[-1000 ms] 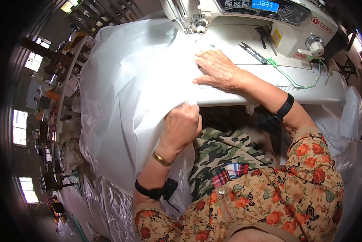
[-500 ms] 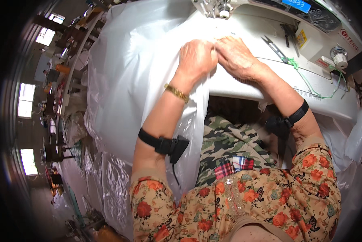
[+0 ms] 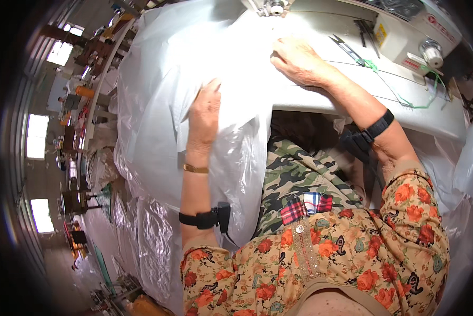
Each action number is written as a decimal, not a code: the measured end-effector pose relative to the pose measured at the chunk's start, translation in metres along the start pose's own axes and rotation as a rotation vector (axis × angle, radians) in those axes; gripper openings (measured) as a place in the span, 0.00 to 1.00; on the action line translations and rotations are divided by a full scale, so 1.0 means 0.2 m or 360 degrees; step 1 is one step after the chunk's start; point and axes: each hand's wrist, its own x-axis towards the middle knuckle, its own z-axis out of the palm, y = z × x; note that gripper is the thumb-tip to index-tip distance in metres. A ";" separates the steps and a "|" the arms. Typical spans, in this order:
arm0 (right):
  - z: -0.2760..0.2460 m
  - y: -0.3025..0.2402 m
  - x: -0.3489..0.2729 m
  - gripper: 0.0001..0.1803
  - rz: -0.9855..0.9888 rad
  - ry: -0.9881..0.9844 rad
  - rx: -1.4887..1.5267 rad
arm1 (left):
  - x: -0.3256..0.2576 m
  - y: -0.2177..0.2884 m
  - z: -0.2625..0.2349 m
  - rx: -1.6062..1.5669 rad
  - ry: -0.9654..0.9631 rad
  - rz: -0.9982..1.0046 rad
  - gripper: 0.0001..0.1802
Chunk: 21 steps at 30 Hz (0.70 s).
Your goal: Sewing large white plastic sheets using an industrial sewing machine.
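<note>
A large translucent white plastic sheet (image 3: 155, 110) spreads over the left of the sewing machine bed (image 3: 347, 102) and hangs down toward my lap. My left hand (image 3: 204, 113) is closed on a fold of it, thumb on top, with the other fingers partly hidden. At the sheet's right edge, just below the machine's presser area (image 3: 275, 7), my right hand (image 3: 298, 60) rests on the bed with its fingers curled in. Strong glare hides the finger ends and the sheet's edge there.
Thread snips (image 3: 348, 50) lie right of my right hand, tied with green thread (image 3: 386, 87). Beyond them are dark slim tools (image 3: 367, 36) and the machine's body with a round knob (image 3: 431, 52). More crumpled clear plastic (image 3: 155, 247) lies at the lower left.
My left hand has drawn away from the right one, leftward and toward me, over the sheet. My right hand has shifted slightly left and away from me. The whole view has tilted a little.
</note>
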 end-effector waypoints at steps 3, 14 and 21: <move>-0.01 -0.05 -0.05 0.13 0.0129 0.0034 0.0301 | 0.09 -0.07 -0.03 -0.0184 -0.0133 -0.0172 0.21; 0.26 -0.69 -0.63 0.26 0.0925 -0.0262 0.1510 | 0.17 -0.17 0.01 -0.0447 -0.0156 -0.0235 0.25; -0.12 -0.69 -0.59 0.21 0.0554 -0.0567 0.2188 | 0.18 -0.25 0.03 -0.0488 -0.0192 -0.0227 0.25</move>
